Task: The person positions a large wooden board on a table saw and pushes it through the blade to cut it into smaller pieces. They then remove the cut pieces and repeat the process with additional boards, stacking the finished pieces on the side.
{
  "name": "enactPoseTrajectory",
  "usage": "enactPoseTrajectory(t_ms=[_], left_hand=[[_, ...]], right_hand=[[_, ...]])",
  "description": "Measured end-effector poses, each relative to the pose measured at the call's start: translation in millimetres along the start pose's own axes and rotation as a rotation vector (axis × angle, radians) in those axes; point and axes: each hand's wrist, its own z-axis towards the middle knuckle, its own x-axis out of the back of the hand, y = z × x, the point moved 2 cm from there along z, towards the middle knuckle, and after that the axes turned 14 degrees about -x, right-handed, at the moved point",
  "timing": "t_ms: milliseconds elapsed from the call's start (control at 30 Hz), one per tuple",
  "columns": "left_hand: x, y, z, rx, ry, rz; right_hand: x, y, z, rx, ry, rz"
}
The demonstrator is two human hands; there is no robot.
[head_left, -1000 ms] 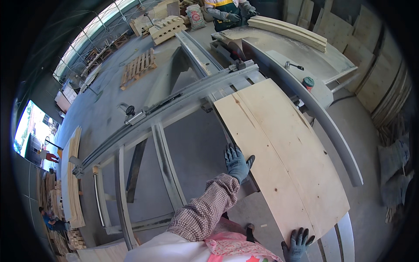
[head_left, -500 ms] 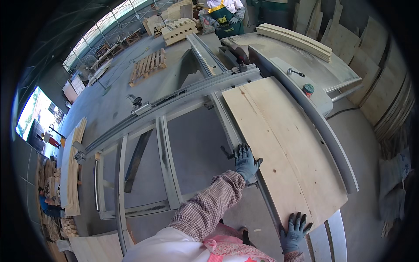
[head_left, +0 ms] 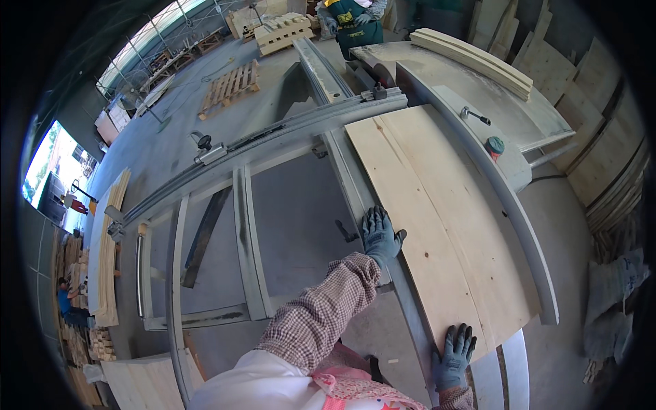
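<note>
A wide pale wooden board (head_left: 437, 225) with a few dark knots lies flat on the sliding-table saw. My left hand (head_left: 383, 238), in a blue-grey glove with dark fingertips, rests open along the board's left edge, over the grey metal rail (head_left: 352, 184); its thumb points onto the wood. Nearer to me, my right hand (head_left: 453, 359), gloved the same way, lies with fingers stretched over the board's near left corner. Neither hand is wrapped around anything. Along the board's right side runs a long grey fence (head_left: 499, 184). The board's far end is close to the crosscut fence (head_left: 301, 137).
A black clamp lever (head_left: 346, 231) sticks out beside my left hand. Stacked wood strips (head_left: 471, 58) lie on the saw's far right table, near a red-and-green button (head_left: 494, 146). A co-worker in a green apron (head_left: 359, 27) stands beyond the saw. A pallet (head_left: 230, 89) lies on the floor.
The view has shifted slightly, so the saw appears higher and tilted a little. My right hand's fingers have come closer together. Both hands stay on the board's left side.
</note>
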Motion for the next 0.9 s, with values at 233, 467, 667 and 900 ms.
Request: enactPoseTrajectory(t_ms=[233,467,667,900], left_hand=[[-13,-89,104,0.075,-0.056,-0.012],[1,-169,156,0.092,-0.070,-0.044],[36,-267,216,0.072,-0.181,-0.219],[121,-365,180,0.015,-0.235,-0.287]], right_hand=[[-19,-75,103,0.048,0.021,0.014],[-31,-159,156,0.068,0.036,-0.011],[-40,-250,209,0.075,0.048,-0.039],[-30,-341,287,0.081,0.093,-0.107]])
